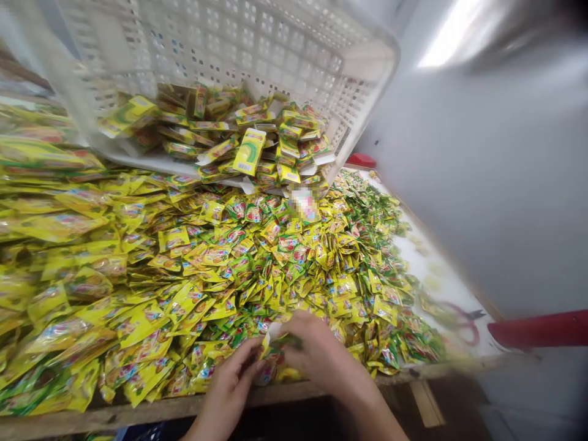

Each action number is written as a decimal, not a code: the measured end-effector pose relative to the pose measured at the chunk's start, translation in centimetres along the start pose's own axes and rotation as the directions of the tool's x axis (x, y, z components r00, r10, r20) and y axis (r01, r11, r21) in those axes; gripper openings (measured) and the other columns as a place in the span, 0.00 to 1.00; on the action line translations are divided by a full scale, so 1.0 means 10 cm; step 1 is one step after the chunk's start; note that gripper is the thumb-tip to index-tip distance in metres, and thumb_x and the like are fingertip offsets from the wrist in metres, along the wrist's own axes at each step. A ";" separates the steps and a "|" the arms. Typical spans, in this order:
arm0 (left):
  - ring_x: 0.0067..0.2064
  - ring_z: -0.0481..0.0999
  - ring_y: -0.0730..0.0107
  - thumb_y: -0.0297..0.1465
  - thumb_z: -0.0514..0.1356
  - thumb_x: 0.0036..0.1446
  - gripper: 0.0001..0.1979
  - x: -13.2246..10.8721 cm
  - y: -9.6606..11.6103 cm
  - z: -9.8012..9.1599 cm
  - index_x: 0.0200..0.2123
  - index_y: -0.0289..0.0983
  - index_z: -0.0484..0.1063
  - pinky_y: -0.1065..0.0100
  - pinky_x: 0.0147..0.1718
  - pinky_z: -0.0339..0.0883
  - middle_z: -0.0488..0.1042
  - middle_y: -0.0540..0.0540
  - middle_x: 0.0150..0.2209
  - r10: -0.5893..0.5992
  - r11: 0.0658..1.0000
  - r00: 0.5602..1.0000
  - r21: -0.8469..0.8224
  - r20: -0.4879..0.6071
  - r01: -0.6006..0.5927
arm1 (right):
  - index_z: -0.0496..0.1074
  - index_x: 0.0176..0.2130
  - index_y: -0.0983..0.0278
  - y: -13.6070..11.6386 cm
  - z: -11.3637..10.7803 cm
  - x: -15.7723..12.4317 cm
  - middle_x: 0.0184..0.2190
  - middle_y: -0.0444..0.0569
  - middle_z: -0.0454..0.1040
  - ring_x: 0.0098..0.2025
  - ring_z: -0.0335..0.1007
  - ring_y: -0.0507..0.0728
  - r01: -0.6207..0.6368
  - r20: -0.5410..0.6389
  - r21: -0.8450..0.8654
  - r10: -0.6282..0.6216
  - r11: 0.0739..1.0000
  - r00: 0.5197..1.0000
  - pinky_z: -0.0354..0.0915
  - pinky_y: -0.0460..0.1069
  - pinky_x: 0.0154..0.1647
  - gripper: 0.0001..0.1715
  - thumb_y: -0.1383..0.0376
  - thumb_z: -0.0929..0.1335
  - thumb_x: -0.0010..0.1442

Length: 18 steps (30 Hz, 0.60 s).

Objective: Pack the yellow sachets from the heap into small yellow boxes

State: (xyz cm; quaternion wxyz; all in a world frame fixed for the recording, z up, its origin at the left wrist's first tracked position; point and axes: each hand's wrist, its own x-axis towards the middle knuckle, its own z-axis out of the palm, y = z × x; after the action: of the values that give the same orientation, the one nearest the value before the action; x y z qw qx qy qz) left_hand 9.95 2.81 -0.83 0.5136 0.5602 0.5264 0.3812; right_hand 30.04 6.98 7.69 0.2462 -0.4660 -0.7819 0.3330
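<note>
My left hand (232, 383) and my right hand (319, 355) meet low in the view, over the front edge of a heap of small shiny packets (257, 263). Between them is a small printed carton (272, 335) with a white flap showing; my left fingers are closed on its side. The right fingers are curled at the carton's open end around something green, which looks like a packet but is partly hidden and blurred. Yellow and green packets lie close around both hands.
A white perforated plastic basket (372, 64) lies tipped on the heap, with many yellow-green cartons (249, 151) in it. Red-handled scissors (468, 324) rest at the right on the white tabletop (452, 275). A red bar-like object (542, 329) juts in from the right, beside a pale wall.
</note>
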 end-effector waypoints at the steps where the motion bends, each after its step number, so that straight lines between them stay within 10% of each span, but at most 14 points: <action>1: 0.49 0.78 0.57 0.37 0.61 0.59 0.14 -0.01 0.01 0.01 0.49 0.44 0.74 0.64 0.48 0.71 0.79 0.46 0.49 0.010 1.000 1.000 0.005 0.000 -0.010 | 0.75 0.39 0.59 -0.03 -0.02 0.01 0.36 0.45 0.72 0.39 0.69 0.55 0.009 0.030 -0.011 -0.009 1.000 0.999 0.62 0.46 0.41 0.18 0.78 0.68 0.52; 11: 0.49 0.76 0.58 0.37 0.64 0.57 0.16 0.08 0.15 0.07 0.49 0.41 0.75 0.64 0.49 0.68 0.79 0.47 0.47 0.013 0.983 0.997 -0.182 0.082 0.003 | 0.73 0.29 0.62 0.01 0.28 0.01 0.30 0.44 0.71 0.34 0.67 0.54 0.045 -0.230 -0.017 -0.048 0.999 0.972 0.62 0.47 0.36 0.07 0.71 0.73 0.55; 18: 0.49 0.76 0.53 0.40 0.65 0.53 0.19 0.07 0.14 0.02 0.48 0.40 0.77 0.61 0.50 0.69 0.80 0.45 0.47 -0.042 0.988 0.997 -0.144 0.071 0.052 | 0.78 0.31 0.58 0.04 0.32 -0.08 0.52 0.49 0.68 0.59 0.54 0.64 0.202 -0.188 -0.083 -0.215 0.976 0.958 0.56 0.58 0.59 0.03 0.63 0.73 0.58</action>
State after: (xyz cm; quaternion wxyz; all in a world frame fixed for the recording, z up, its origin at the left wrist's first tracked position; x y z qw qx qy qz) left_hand 10.54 3.61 0.39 0.5796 0.5214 0.4924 0.3870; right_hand 28.38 5.48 5.19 0.3407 -0.4190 -0.8088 0.2329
